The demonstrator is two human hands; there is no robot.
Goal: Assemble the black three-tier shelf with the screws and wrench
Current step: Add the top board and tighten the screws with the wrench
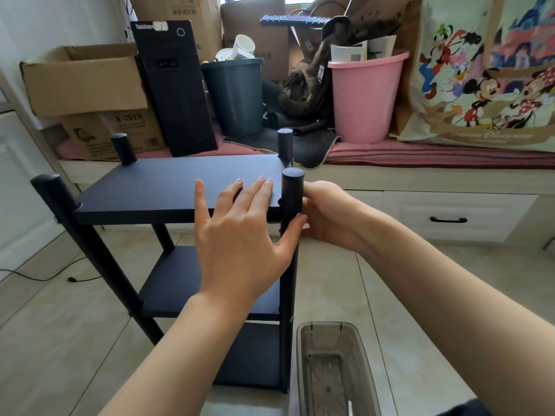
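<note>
Three tiers of black shelf standing upright on pale floor tiles, four round posts rising above the top board. At far left, white wall, with a black cable trailing over the tiles. Behind the shelf, a low ledge with a reddish mat running across the room. On the ledge, from the left: open cardboard boxes, a black computer tower upright, a dark grey bin with a paper cup among its rubbish, more boxes behind with a keyboard on top, a brown garment draped down, a pink bin holding papers, then a large cartoon-print bag leaning at far right. Under the ledge at right, a white drawer with a black handle.

Left hand laid flat on the top board near its front right corner, fingers straight and spread, thumb touching the front right post. Right hand just beyond that post, fingers curled behind it at the level of the top board; whether anything sits between the fingers cannot be told. No telling where screws or wrench are.

Beside the shelf's right foot, near the bottom edge, a translucent grey tray on the floor, something small and pale in its near end.
</note>
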